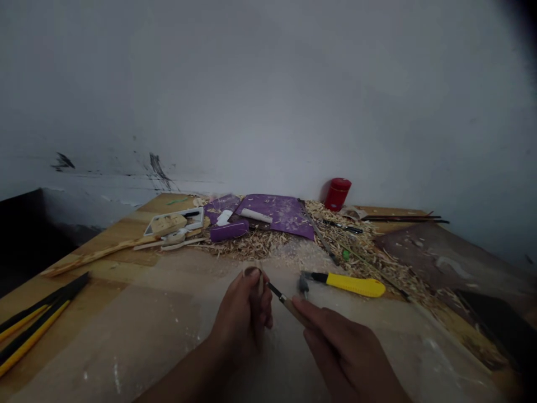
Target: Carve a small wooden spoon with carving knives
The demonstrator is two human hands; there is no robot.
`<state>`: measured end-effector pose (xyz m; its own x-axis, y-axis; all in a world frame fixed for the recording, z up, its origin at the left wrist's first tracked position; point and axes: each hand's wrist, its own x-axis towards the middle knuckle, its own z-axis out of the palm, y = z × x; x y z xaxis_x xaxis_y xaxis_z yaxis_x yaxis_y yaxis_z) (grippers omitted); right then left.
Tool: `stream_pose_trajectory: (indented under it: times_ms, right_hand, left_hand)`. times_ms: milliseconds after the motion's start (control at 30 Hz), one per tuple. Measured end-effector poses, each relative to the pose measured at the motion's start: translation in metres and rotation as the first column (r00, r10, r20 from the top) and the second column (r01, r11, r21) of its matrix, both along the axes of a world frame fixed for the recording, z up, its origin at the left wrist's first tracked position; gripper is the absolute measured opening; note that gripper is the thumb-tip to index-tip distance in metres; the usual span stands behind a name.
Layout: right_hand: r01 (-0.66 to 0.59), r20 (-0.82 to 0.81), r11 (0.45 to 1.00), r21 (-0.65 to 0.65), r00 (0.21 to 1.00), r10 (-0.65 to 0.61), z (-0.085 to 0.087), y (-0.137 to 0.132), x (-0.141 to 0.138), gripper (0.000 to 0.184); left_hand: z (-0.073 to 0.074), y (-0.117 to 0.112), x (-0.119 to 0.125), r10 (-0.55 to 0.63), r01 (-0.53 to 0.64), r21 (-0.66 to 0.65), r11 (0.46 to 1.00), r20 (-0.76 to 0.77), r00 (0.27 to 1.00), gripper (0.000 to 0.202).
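My left hand (245,313) is closed around a small pale wooden piece (259,280) that it holds upright above the table. My right hand (344,347) grips a thin carving tool (282,298) with a wooden handle, and the tool's dark tip touches the wooden piece at its right side. Both hands hover over a clear plastic sheet (138,336) on the wooden table (121,235). A small black clip (302,284) lies just beyond the tool.
A yellow utility knife (350,284) lies right of the hands. Wood shavings (356,246), purple sandpaper (281,212), a red can (337,193), a white tray (176,221) and wooden strips (96,254) sit further back. Yellow-black tools (33,324) lie at left. A grey wall rises behind.
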<state>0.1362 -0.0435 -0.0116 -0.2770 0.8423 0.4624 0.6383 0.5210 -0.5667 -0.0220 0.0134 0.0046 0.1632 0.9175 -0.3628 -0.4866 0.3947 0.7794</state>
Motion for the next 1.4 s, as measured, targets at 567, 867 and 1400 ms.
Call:
stream_pose_trajectory:
  times_ms: [567, 867, 1400]
  right_hand:
    - [0.017, 0.069, 0.999, -0.050, 0.998, -0.013, 0.002, 0.004, 0.002, 0.044]
    - [-0.014, 0.222, 0.999, -0.037, 0.975, 0.022, 0.007, 0.002, 0.003, 0.042]
    - [-0.068, 0.248, 0.997, -0.026, 0.966, 0.073, 0.006, -0.004, -0.002, 0.050]
  left_hand:
    - [-0.003, -0.002, 0.000, -0.115, 0.134, 0.198, 0.971, -0.104, 0.988, 0.041]
    - [-0.010, 0.001, -0.004, -0.222, 0.253, 0.166, 0.953, -0.181, 0.958, 0.024]
    - [-0.012, -0.016, -0.007, -0.127, 0.220, 0.336, 0.916, -0.278, 0.952, 0.038]
